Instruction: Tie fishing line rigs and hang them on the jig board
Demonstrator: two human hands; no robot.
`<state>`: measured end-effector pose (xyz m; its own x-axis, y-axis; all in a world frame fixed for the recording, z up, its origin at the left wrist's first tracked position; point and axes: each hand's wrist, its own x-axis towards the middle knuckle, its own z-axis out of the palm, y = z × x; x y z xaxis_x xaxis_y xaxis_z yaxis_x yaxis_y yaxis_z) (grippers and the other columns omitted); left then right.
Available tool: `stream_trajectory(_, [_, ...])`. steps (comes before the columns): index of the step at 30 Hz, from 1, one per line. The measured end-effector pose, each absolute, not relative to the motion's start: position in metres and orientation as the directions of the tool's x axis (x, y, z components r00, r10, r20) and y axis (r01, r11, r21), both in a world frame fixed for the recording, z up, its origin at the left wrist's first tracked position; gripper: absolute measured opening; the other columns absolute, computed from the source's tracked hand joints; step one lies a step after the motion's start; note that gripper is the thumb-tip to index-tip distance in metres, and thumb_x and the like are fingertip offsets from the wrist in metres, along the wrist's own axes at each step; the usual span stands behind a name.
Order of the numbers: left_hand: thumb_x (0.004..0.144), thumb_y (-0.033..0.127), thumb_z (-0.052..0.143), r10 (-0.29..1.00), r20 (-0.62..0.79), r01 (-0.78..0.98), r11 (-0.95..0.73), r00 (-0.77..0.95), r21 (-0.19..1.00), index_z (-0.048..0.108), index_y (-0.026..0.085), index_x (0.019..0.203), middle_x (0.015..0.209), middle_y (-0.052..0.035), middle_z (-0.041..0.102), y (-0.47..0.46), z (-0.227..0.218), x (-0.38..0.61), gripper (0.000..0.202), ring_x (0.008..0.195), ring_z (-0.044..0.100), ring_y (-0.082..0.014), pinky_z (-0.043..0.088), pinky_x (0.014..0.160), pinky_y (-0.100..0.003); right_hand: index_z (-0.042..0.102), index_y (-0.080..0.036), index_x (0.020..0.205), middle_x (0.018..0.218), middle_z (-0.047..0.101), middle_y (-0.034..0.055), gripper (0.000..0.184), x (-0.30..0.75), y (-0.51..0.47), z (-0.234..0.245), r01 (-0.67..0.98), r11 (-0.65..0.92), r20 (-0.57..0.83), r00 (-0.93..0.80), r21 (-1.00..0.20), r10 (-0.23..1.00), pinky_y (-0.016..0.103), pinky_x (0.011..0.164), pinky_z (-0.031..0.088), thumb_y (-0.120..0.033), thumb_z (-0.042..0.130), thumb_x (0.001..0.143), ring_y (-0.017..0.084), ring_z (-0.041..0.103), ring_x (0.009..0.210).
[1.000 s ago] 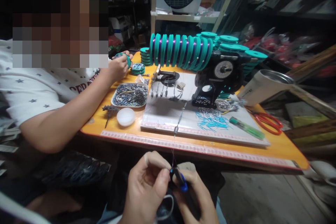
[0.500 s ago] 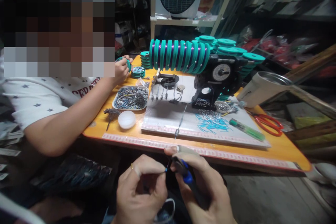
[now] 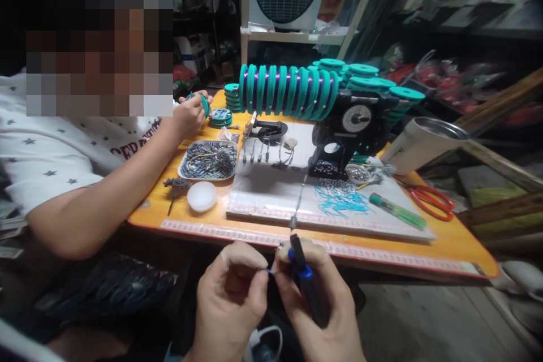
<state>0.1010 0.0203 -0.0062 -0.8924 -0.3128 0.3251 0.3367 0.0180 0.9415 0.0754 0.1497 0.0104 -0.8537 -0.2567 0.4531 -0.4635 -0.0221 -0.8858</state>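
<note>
Below the front edge of the orange table (image 3: 445,243), my left hand (image 3: 231,300) is closed in a pinch on a tiny blue piece (image 3: 268,271). My right hand (image 3: 316,300) is closed round a black tool with a blue collar (image 3: 302,277), whose tip points up toward the table edge. The two hands touch at the fingertips. A thin line with a small dark sinker (image 3: 293,219) runs from the white board (image 3: 275,186) down to my hands.
A person in a white star-print shirt (image 3: 42,153) sits at the left, a hand (image 3: 189,113) holding a teal spool. On the table: a tray of small metal parts (image 3: 208,159), a white lid (image 3: 202,196), teal spools (image 3: 288,90), a black winder (image 3: 352,130), a green lighter (image 3: 396,210), red scissors (image 3: 432,201).
My hands have drawn closer together. The tool in my right hand has swung more upright. The line and sinker have shifted slightly right.
</note>
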Motion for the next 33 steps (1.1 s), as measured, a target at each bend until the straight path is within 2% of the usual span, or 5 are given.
stream_trajectory(9, [0.077,0.004,0.064,-0.3,0.438,0.42,0.125,-0.848,0.899,0.062,0.016,0.073,0.065,0.0017,0.059,0.025,0.0,0.099,0.013,0.058,0.058,-0.0046,0.049,0.054,-0.009,0.062,-0.017,0.101,0.092,0.067,0.0043,0.009,0.082,0.149,0.009,-0.316,0.015,0.308,-0.933,-0.949,-0.185,0.012,0.081,0.057,-0.022,0.057,0.095,0.008,0.068,0.084])
stream_trajectory(13, [0.078,0.002,0.062,-0.297,0.471,0.46,0.113,-0.83,0.881,0.06,0.019,0.078,0.07,0.0024,0.058,0.027,-0.002,0.1,0.017,0.065,0.06,-0.0049,0.052,0.059,-0.01,0.062,-0.016,0.1,0.092,0.068,0.0041,0.008,0.082,0.148,0.011,-0.303,0.011,0.296,-0.937,-0.953,-0.184,0.011,0.078,0.057,-0.02,0.059,0.094,0.008,0.069,0.083])
stream_trajectory(21, [0.079,0.029,0.073,-0.3,0.011,0.084,-0.229,-0.954,0.97,0.062,0.016,0.094,0.078,-0.0015,0.063,0.028,-0.012,0.107,0.022,0.069,0.062,-0.0072,0.054,0.064,-0.013,0.055,-0.02,0.111,0.101,0.066,0.0037,0.031,0.08,0.152,0.005,-0.528,0.106,0.494,-0.836,-0.842,-0.238,0.017,0.082,0.056,-0.003,0.053,0.086,0.01,0.068,0.09])
stream_trajectory(26, [0.077,0.034,0.076,-0.299,-0.001,0.07,-0.228,-0.954,0.971,0.062,0.012,0.077,0.073,-0.001,0.062,0.032,-0.004,0.1,0.026,0.066,0.06,-0.0057,0.053,0.064,-0.012,0.051,-0.02,0.115,0.097,0.066,0.0054,0.037,0.074,0.154,0.005,-0.701,0.24,0.658,-0.713,-0.671,-0.241,0.022,0.078,0.056,-0.002,0.05,0.082,0.013,0.067,0.089])
stream_trajectory(33, [0.073,0.043,0.079,-0.156,-0.129,-0.065,-0.36,-0.979,0.931,0.057,0.012,0.079,0.074,0.0004,0.055,0.027,-0.005,0.1,0.038,0.07,0.054,-0.0062,0.049,0.063,-0.013,0.049,-0.021,0.118,0.095,0.065,0.0057,0.041,0.071,0.155,0.005,-0.768,0.304,0.719,-0.638,-0.564,-0.276,0.024,0.076,0.055,-0.002,0.046,0.082,0.014,0.065,0.089])
